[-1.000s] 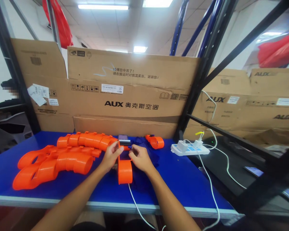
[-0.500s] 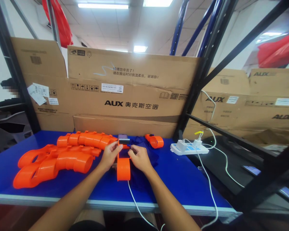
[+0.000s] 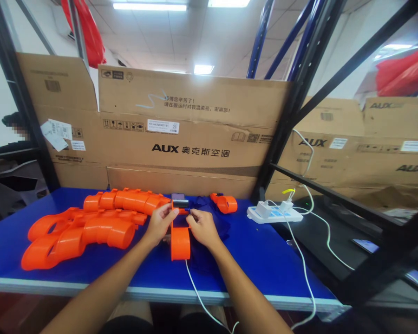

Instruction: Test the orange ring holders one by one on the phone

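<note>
Between my hands, above the blue table, is an orange plastic part with a wide ring at its lower end and a dark strip across its top. My left hand pinches its upper left side between thumb and fingers. Opposite it, my right hand has its fingertips closed on a small blue piece at the part's upper right; the exact grip is partly hidden. Dark blue cloth lies behind my right hand. A phone-like device sits just beyond the part.
Several joined orange ring pieces lie to the left on the blue table. A smaller orange ring rests at the back right. Further right are a white power strip and cables. Cardboard stands behind, beside a black post.
Both hands keep their hold on the orange part with hardly any movement. The whole view has shifted by a few pixels.
</note>
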The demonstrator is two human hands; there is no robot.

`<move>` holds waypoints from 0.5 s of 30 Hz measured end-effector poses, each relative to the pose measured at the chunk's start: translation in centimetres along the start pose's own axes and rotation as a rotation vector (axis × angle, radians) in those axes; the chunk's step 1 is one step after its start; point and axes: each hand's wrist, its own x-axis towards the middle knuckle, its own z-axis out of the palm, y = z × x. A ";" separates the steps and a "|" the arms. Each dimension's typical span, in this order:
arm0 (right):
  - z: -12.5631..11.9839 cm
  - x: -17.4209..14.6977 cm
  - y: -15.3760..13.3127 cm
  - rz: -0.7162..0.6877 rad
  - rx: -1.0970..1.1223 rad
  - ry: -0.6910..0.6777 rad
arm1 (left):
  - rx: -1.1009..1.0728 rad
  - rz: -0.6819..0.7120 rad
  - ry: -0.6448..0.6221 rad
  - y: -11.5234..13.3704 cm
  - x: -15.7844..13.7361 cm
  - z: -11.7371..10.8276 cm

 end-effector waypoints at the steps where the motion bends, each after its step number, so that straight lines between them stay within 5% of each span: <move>1: 0.0 0.0 0.0 0.001 0.003 0.003 | 0.007 0.005 0.001 0.0 0.0 0.0; 15: 0.7 -0.1 0.8 0.083 0.139 -0.046 | -0.060 -0.053 0.025 0.5 -0.1 0.1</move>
